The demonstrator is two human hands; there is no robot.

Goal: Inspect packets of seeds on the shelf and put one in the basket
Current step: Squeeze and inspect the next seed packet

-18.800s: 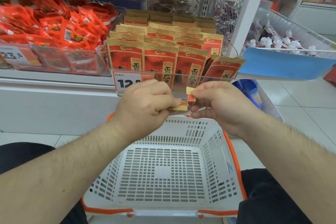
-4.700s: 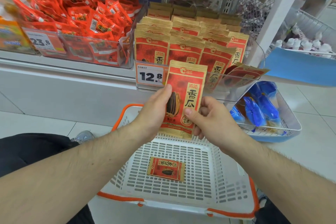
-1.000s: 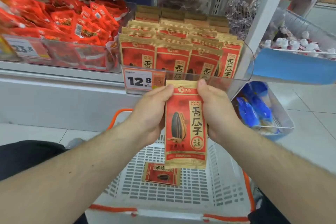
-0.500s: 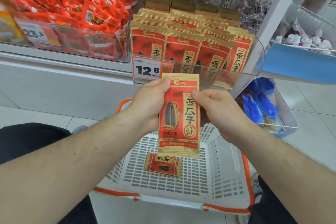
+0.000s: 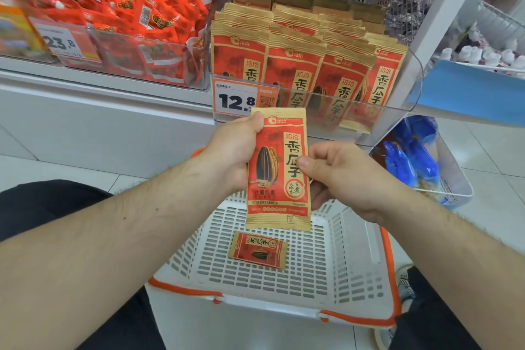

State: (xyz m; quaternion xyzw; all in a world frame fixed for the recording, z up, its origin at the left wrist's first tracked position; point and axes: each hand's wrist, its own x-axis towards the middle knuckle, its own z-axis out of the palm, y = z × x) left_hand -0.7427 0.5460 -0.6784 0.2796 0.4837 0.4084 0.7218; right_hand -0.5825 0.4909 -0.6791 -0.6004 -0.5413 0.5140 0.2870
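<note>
The left grip holds a tall red and tan seed packet upright by its left edge, thumb curled over the upper corner and fingers behind. The right grip pinches the same packet at its right edge, thumb pressed on the printed front about halfway down, the other fingers curled behind. The packet faces the camera, showing a dark sunflower seed and a column of characters.

Directly below both grips sits a white slotted basket with orange trim; a smaller red packet lies flat on its floor, just under the held packet's lower edge.

Beyond the grips, rows of matching packets stand upright in a clear bin on the shelf, behind a price tag reading 12.8. Up and to the left of the left grip is a heap of red snack bags. To the right of the right grip, a wire bin holds blue packs.
</note>
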